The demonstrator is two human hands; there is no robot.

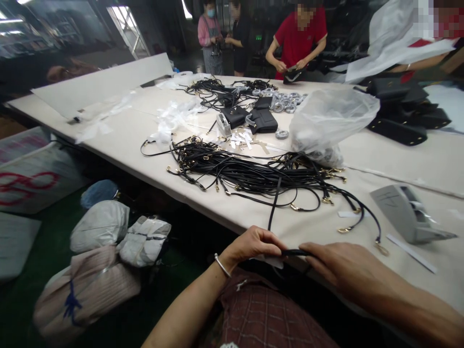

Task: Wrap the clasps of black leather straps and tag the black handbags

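Between my two hands, just past the table's front edge, a black strap (295, 252) is stretched. My left hand (255, 245) pinches one part of it. Thumb and fingers of my right hand (328, 258) close on the strap a short way to the right. A length of black strap (274, 205) rises from near my left hand to a large heap of black straps (246, 171) with gold-coloured clasps. Something white and thin (271, 261) shows under my left hand, its kind unclear.
A tape dispenser (402, 212) stands at right, near a white strip (411, 253). Behind the heap lie black bags (263, 120), a clear plastic bag (329, 116) and rolled grey rings (288, 102). Wrapped bundles (99, 224) sit on the floor at left. A person in red (302, 36) handles a black item across the table.
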